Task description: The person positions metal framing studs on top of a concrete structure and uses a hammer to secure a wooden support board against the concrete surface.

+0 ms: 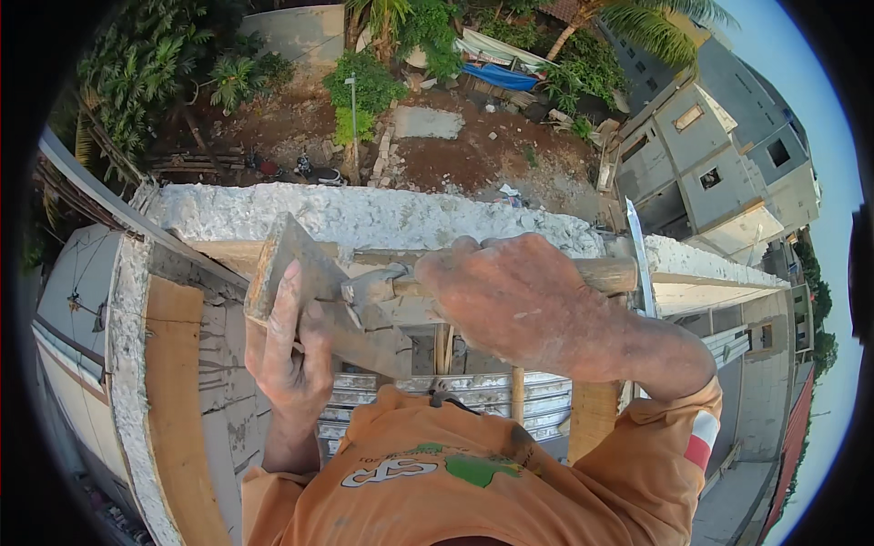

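Note:
My left hand (296,350) grips a grey, cement-stained wooden board (369,341), its fingers lying along the near face and edge. The board is tilted and stands in front of the rough concrete wall top. Wrapped round the wooden handle of a hammer (605,275) is my right hand (510,296). The hammer lies about level, with its metal head toward the left, at the board's face; whether it touches the board I cannot tell. The handle's butt sticks out to the right of my fist, near a thin upright metal strip (640,259).
A rough concrete wall top (382,214) runs across ahead, high above a dirt yard (473,164). Another ledge (132,364) with an orange-brown plank (173,400) runs along my left. Below me are corrugated sheets (546,400). Unfinished grey buildings (719,155) rise at the right.

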Motion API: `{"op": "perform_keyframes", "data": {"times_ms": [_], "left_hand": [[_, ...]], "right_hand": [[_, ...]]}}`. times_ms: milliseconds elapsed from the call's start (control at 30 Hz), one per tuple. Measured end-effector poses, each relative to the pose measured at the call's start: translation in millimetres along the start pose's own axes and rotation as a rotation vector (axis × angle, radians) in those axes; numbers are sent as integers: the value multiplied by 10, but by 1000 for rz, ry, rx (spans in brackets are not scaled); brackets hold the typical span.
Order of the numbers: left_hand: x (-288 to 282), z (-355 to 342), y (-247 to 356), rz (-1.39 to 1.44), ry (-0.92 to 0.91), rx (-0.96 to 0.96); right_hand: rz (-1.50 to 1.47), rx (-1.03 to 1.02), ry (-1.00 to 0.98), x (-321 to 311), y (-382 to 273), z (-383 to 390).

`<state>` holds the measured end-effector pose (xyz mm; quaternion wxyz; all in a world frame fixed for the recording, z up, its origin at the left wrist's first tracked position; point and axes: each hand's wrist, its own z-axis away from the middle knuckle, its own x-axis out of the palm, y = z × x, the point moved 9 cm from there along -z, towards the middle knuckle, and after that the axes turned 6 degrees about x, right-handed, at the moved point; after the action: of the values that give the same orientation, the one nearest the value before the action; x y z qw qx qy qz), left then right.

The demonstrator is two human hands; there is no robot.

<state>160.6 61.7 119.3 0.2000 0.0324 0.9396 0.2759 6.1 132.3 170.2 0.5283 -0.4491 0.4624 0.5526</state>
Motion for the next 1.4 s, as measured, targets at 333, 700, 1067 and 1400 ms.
{"op": "perform_keyframes", "data": {"times_ms": [333, 700, 1067, 1400], "left_hand": [[-64, -828, 460, 249, 332, 251], [532, -989, -252, 373, 481, -43], [380, -726, -622, 210, 535, -107], [242, -407, -1070, 50, 264, -329]], "right_hand": [[475, 234, 374, -1282, -16, 358], [466, 62, 414, -1251, 354, -207], [462, -29, 273, -1013, 193, -641], [426, -203, 222, -737, -139, -1160]]}}
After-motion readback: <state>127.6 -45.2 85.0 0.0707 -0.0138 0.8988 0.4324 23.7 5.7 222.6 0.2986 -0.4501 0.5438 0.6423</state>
